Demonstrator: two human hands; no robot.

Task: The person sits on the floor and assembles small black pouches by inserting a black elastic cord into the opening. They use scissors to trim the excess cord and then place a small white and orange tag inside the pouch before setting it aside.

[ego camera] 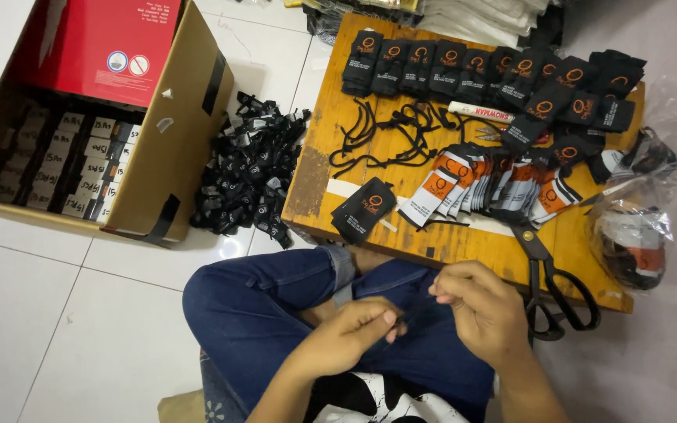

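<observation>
Seated person working a thin black cord over the lap, near a low wooden counter [370,239].
Left hand [350,337] and right hand [483,305] each pinch the black cord [415,312] between fingers pressed together; scissors [552,278] lie right, a tag pile [248,172] and cardboard box [190,102] left.

to your left an open cardboard box [190,102] holds rows of labelled bundles, with a heap of black tags [248,176] beside it on the white tiled floor [64,313]. ahead of you the low wooden table [440,243] carries black scissors [550,286], a white marker [479,112] and loose black cords [389,133].
</observation>
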